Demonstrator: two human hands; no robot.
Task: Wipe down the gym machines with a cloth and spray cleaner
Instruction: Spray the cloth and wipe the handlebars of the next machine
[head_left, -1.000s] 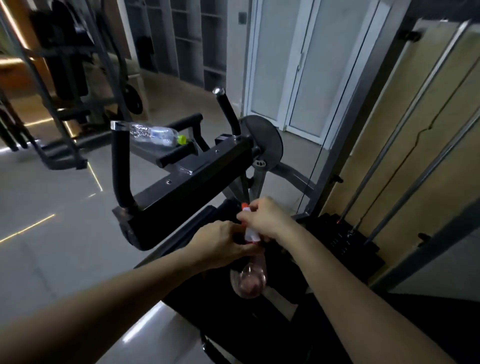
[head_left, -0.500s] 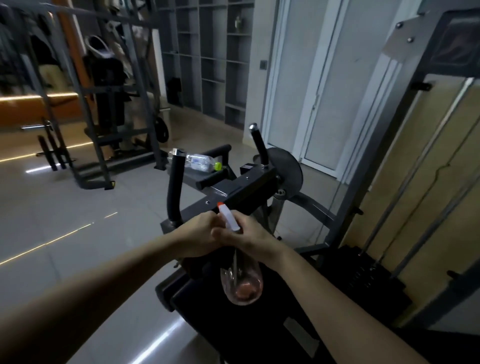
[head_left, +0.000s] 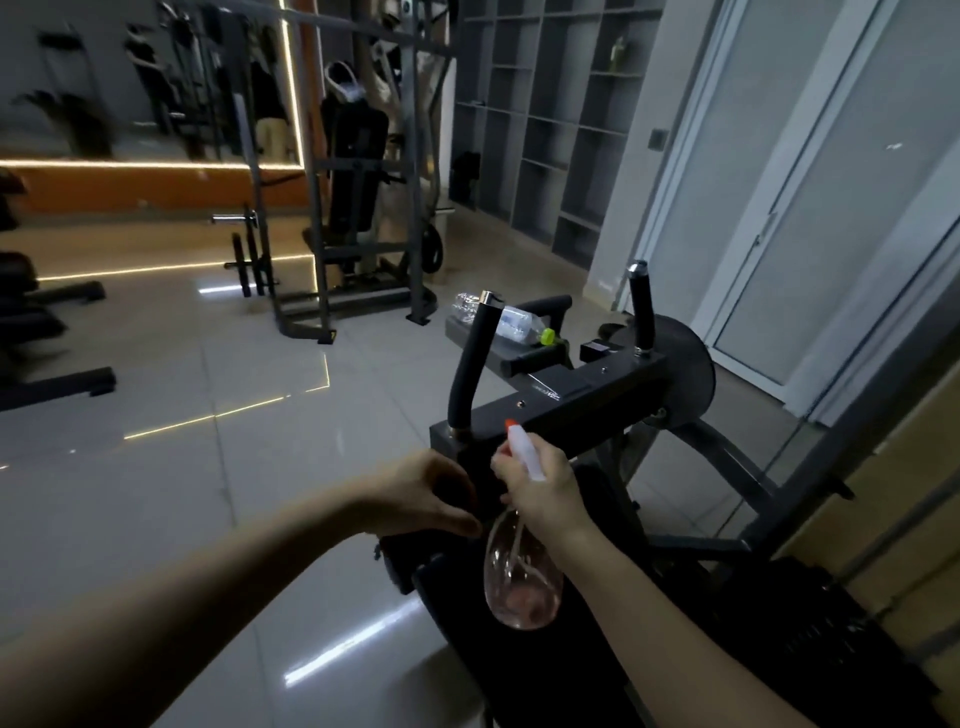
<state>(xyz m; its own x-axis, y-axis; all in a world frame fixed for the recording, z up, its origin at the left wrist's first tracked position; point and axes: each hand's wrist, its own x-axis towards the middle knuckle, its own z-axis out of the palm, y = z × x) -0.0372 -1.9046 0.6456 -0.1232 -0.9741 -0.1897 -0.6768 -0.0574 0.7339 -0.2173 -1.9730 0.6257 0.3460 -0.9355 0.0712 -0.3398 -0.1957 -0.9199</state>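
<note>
My right hand (head_left: 543, 486) grips spray bottle (head_left: 522, 582) by neck, orange nozzle tip up against front edge of machine (head_left: 571, 408), clear body hanging low. My left hand (head_left: 423, 493) just beside bottle, fingers curled; too dark, cannot tell if holding anything. Water bottle (head_left: 511, 322) lies on machine's far edge, behind handle (head_left: 470, 364).

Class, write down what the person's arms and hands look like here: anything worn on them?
The left hand and right hand are bare, without gloves. The left forearm and right forearm are bare to the frame edge: no sleeves, watch or bands show. No rings visible.
</note>
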